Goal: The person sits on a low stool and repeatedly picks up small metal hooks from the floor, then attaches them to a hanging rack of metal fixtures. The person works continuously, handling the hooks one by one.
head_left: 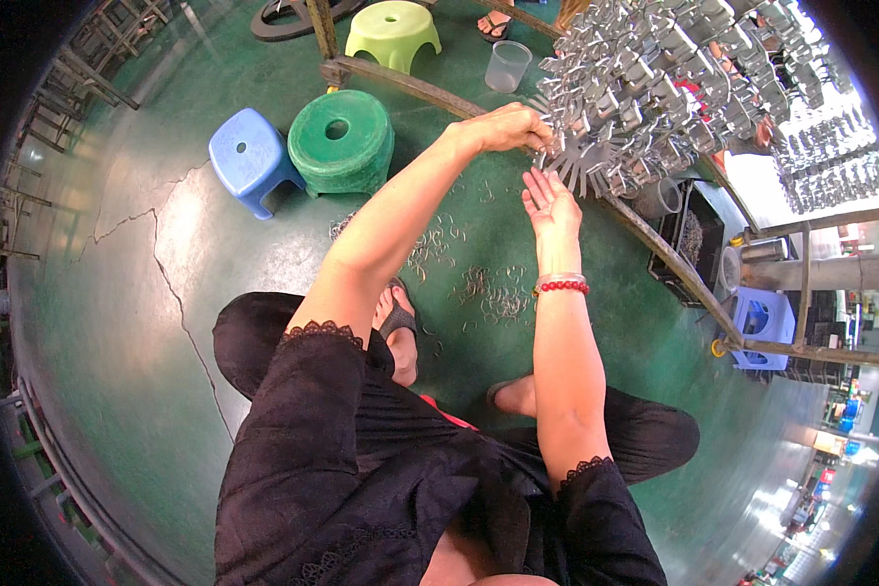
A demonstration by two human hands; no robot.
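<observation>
Silvery metal pieces [654,88] hang massed on a rack just beyond both hands, the left hand [506,127] pinched shut on one low piece while the right hand [549,200] waits below, palm open, fingers spread.

Bright, glossy metal parts [674,88] hang in dense rows on a dull, rusty-looking metal rack bar [654,244]; small shiny wire hooks [488,293] lie on the smooth, painted green floor [127,322], which has a slight sheen and is cracked. The blue stool [249,156], the round green stool [342,137] and the lime stool [393,31] are smooth moulded plastic, and the cup [508,66] is translucent plastic. The black sleeves [303,391] are matt cloth edged with lace, and the bracelet [563,285] consists of glossy red beads.
</observation>
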